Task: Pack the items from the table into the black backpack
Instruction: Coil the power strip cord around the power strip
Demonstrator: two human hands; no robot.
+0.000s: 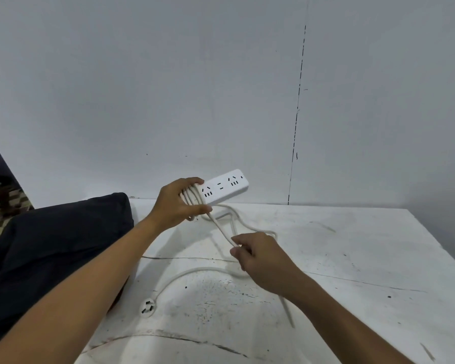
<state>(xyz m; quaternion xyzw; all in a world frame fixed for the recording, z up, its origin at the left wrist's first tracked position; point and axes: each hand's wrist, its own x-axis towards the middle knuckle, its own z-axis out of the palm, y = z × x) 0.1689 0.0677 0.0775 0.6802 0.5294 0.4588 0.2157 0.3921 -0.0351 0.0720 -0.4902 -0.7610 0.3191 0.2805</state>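
Above the white table (339, 258), a white power strip (225, 189) is gripped by the left hand (179, 203), cable loops wound round it. Its cable (222, 231) is pinched by the right hand (260, 258). The plug (147, 307) lies on the table beside the black backpack (55, 248).

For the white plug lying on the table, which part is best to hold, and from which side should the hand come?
Probably the round body of the plug, pinched across its sides from above. It lies flat on the table with its pins facing up, so the rim is free all around. The right hand could also follow the cable down to it.
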